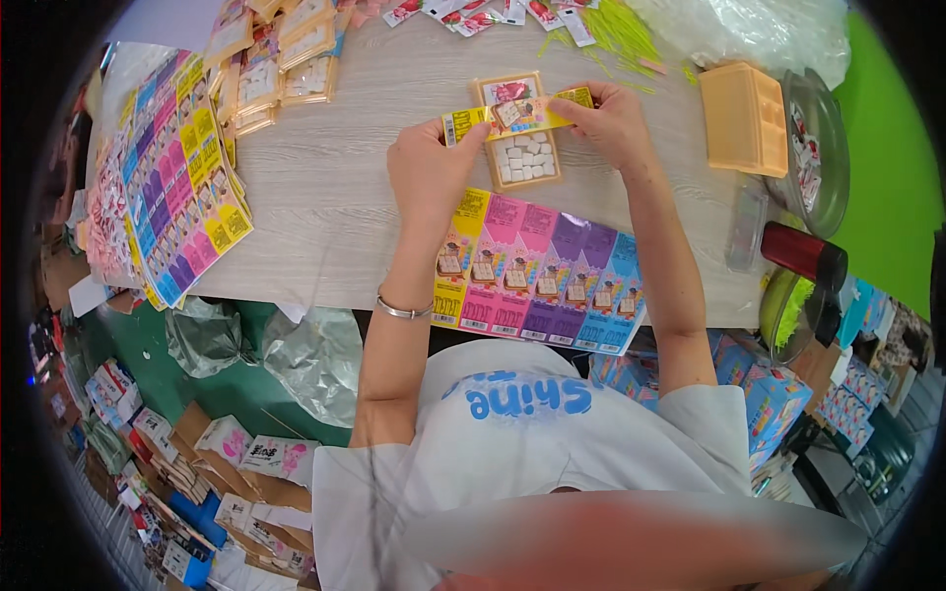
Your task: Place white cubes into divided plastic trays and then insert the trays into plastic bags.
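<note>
A yellow-ended printed label strip (pixel 520 116) is stretched between my two hands. My left hand (pixel 432 169) pinches its left end between thumb and fingers, and my right hand (pixel 613 126) pinches the right end. Directly beneath the strip is a small pale-orange plastic tray (pixel 530 184), its middle covered. Small white pieces (pixel 524 156) fill the near part of the tray, while a red-and-white sachet (pixel 506 90) shows in the far part. Nearer to me, a sheet of labels (pixel 540 271) in yellow, pink, purple and blue lies between my forearms and reaches the table's front edge.
Stacked label sheets (pixel 182 172) lie at the left, with filled trays (pixel 286 64) behind. Loose sachets (pixel 483 15) and green strips (pixel 623 39) lie at the far side. To the right are stacked orange trays (pixel 741 118), a clear bowl (pixel 836 148) and a dark-red object (pixel 800 252).
</note>
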A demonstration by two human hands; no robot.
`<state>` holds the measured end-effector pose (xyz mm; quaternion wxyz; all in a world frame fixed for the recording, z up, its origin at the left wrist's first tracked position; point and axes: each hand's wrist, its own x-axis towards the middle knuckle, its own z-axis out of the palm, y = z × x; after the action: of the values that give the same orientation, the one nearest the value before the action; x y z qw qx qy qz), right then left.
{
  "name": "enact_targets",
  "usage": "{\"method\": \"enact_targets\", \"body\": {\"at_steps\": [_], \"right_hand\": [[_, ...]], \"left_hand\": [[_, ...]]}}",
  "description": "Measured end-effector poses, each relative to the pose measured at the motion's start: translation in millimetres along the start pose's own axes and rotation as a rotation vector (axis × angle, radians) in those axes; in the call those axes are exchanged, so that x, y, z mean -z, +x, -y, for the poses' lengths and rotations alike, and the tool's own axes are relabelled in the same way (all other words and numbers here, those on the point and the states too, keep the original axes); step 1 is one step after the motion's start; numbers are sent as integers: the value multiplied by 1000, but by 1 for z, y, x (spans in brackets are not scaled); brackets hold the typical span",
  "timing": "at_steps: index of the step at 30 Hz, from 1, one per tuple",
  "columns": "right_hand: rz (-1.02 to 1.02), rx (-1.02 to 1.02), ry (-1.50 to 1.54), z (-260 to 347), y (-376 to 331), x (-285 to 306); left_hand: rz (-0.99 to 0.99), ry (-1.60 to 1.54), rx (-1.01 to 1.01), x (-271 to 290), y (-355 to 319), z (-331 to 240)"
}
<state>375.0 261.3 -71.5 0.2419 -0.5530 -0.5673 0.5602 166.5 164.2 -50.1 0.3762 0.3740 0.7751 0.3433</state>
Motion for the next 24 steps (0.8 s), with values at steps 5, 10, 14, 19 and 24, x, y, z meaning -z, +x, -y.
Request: {"method": "enact_targets", "body": {"at_steps": [5,10,14,19,24], "right_hand": [[-42,17,-5,-7,6,2],[-97,51,-123,-13,9,-2],[-186,186,-354,-18,8,-4],[-263,204,-463,-13,1,-14],[-320,237,-466,-19,1,-14]], "left_hand": [[-36,81,-69,-6,9,7],[-50,175,-63,-12,10,3],[-52,321,-44,-15,10,-2],[-130,350,-180,-24,13,9],[-154,333,-214,-38,8,-2]]}}
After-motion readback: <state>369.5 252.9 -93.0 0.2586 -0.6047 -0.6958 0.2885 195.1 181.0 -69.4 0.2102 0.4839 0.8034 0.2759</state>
